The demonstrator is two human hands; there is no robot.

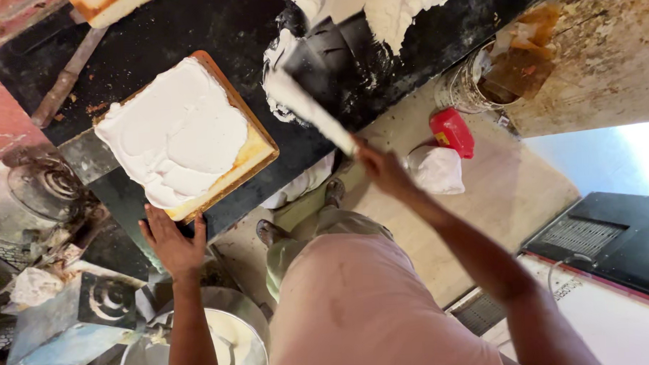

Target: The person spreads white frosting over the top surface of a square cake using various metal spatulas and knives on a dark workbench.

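Observation:
A square sponge cake (186, 137) covered in white cream sits on a brown board (259, 132) on the black counter (190, 29). My left hand (173, 242) rests flat with spread fingers at the counter edge, touching the board's near corner. My right hand (381, 166) grips the handle of a long flat spatula (311, 111) coated in cream. Its blade reaches toward a heap of white cream (383, 8) spread on the counter.
A metal bowl (236, 337) with cream stands below my left arm. A grey box (77, 321) sits at the left. On the floor are a red container (452, 131), a white bag (435, 170) and a dirty bucket (472, 84). Another cake (106, 4) lies at the top left.

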